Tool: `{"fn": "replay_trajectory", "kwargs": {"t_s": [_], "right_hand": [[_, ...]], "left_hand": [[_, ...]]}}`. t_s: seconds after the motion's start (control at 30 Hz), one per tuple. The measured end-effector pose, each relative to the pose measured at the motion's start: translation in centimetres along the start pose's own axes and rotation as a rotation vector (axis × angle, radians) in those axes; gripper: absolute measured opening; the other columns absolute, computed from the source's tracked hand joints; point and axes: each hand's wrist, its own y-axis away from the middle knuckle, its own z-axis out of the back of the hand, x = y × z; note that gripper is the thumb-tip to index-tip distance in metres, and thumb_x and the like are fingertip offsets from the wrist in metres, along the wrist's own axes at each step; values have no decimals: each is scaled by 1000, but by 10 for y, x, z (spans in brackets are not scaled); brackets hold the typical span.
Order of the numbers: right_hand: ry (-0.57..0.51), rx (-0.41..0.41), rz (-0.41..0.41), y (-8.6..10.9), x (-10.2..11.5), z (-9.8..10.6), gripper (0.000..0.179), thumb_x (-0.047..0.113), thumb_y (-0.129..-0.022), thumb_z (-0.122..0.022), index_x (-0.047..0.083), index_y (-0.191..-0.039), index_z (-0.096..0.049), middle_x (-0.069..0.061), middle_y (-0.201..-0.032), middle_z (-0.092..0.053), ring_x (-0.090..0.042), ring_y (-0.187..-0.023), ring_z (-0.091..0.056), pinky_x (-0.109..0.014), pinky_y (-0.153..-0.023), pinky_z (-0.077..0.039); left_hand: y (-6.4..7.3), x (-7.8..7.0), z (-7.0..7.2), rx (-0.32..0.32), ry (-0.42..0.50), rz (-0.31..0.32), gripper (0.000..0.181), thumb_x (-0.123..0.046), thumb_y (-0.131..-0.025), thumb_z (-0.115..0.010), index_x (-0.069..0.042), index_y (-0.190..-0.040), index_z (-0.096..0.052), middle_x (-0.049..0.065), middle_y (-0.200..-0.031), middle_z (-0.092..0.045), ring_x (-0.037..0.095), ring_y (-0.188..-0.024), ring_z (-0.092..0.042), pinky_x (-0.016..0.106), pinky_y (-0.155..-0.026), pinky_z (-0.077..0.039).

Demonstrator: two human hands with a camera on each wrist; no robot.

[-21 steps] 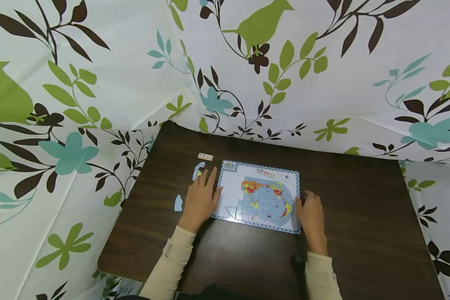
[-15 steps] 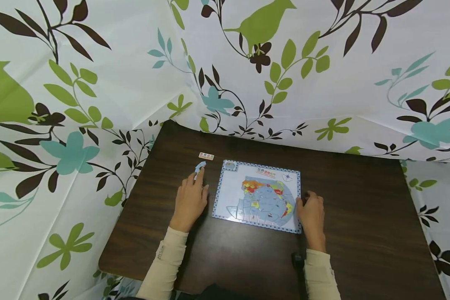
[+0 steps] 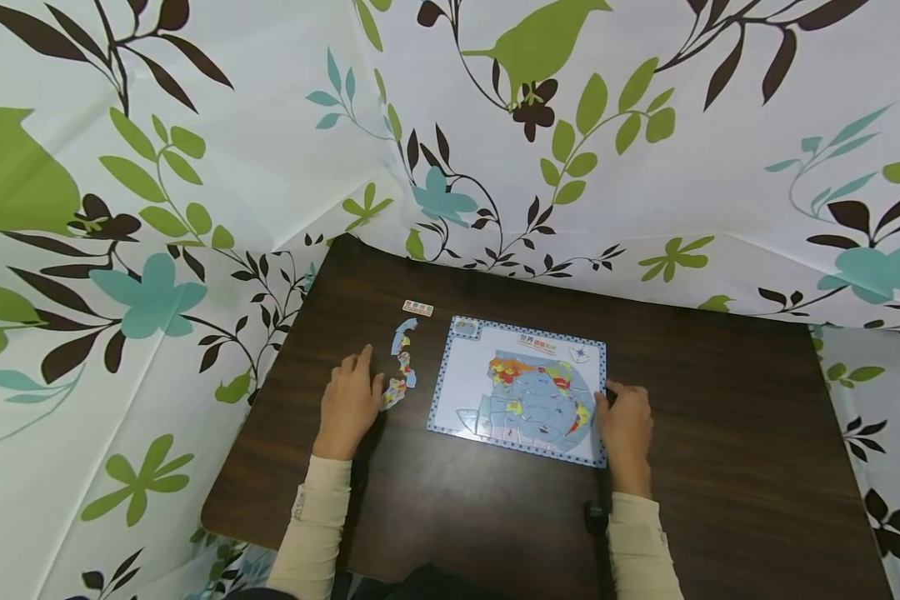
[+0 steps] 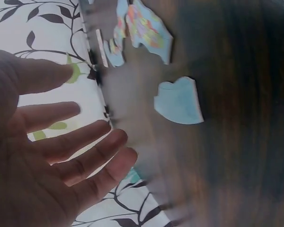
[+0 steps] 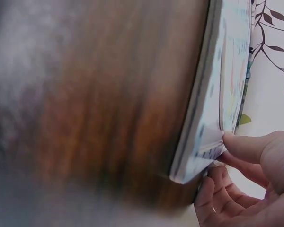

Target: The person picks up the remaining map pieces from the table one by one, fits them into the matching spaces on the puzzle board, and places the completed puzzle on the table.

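While the dark wooden table (image 3: 720, 417) fills the middle of the head view, a map puzzle board (image 3: 487, 367) lies flat near its centre, its lower right part filled with coloured and pale blue pieces. The right hand (image 3: 626, 423) sits at the board's right edge, lower right of centre; in the right wrist view its thumb lies on top of the board's corner (image 5: 203, 142) and its curled fingers (image 5: 213, 198) go under it, so it pinches the board. The left hand (image 3: 349, 402) lies left of centre, fingers straight and spread, holding nothing; its fingers (image 4: 85, 142) show the same in the left wrist view. Just right of that hand a curved strip of joined puzzle pieces (image 3: 401, 362) lies on the table, apart from the board. A small orange label (image 3: 417, 308) sits above the strip. A single pale blue piece (image 4: 180, 100) lies on the wood near the fingertips. A leaf-patterned curtain (image 3: 195, 125) surrounds the table.
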Motion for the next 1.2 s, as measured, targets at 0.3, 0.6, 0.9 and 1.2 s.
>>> {"fn": "replay_trajectory", "kwargs": {"t_s": [0.3,0.6,0.9,1.2], "right_hand": [[5,32,-38,-4,3,4,38,19,-99,-62,2,-133,-62,-29,-134,-58,-40,-101,-58,-55,-77,-47],[-1,35,-41,-6,1,5,37,20,-99,-62,4,-133,-62,-28,-136,-57,-41,-103,-59,-56,-78,-47],[0,69,-67,-7,3,6,39,22,-101,-61,7,-136,-59,-24,-140,-56,-41,-111,-58,-57,-85,-46],[-1,70,-67,-6,3,6,39,22,-101,-61,6,-136,-59,-24,-139,-56,-39,-107,-57,-54,-81,-45]], "left_hand": [[2,8,-7,124,5,60,58,-16,-91,-73,-1,-142,-50,30,-129,-55,46,-110,-56,58,-79,-53],[6,28,-4,155,112,139,65,-13,-81,-83,4,-135,-51,32,-125,-53,52,-113,-51,63,-91,-46],[4,47,-11,161,149,79,56,-7,-79,-84,5,-126,-54,30,-117,-53,50,-111,-52,58,-95,-46],[-1,45,-12,237,170,69,54,-2,-81,-80,1,-122,-44,26,-114,-50,46,-111,-48,58,-93,-44]]}}
